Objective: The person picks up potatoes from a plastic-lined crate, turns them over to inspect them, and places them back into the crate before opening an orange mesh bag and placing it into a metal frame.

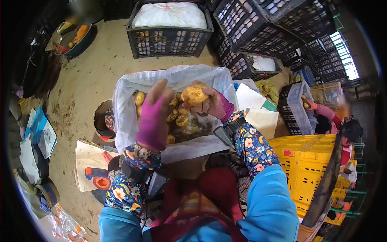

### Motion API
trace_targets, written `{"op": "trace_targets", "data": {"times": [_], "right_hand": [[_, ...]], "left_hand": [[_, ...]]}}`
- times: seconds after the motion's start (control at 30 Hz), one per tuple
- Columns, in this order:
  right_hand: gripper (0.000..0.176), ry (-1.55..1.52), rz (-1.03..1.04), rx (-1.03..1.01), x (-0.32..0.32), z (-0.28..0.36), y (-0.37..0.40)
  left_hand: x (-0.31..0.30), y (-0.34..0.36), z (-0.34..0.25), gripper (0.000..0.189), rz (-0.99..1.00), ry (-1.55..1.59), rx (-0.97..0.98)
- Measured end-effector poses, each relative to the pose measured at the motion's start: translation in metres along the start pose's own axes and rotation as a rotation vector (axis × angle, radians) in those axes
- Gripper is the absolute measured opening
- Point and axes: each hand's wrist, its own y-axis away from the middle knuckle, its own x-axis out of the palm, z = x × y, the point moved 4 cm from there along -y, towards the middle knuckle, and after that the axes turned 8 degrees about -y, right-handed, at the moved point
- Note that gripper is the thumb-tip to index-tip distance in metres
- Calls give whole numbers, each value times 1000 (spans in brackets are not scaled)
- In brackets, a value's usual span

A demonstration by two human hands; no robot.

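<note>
My right hand (213,105), in a dirty purple glove, has its fingers wrapped round a yellow-brown potato (194,94) above the crate's right half. To its left, my left hand (156,115), in a purple glove, is raised over the crate with nothing visible in it; its fingers are smeared by motion. Beneath both hands is a crate lined with thin white sheeting (177,74). Several loose potatoes (182,120) lie inside it, partly hidden by my hands.
A black crate (169,42) with a white covering stands ahead; more black crates (258,28) are stacked ahead right. Yellow crates (302,161) stand at the right. A co-worker's gloved arm (322,109) reaches to another lined crate. A basin (80,42) sits far left.
</note>
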Motion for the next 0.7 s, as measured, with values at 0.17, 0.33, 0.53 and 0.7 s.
{"op": "trace_targets", "data": {"times": [0.17,0.33,0.53,0.7], "right_hand": [[54,202,13,-214,64,10,72],[50,1105,-287,-683,67,4,117],[48,723,-350,-365,61,10,134],[56,758,-346,-331,58,3,131]], "left_hand": [[52,21,26,78,151,-560,557],[72,48,9,80,140,-998,744],[83,54,5,72,204,-967,794],[77,44,17,62,164,-806,651]]}}
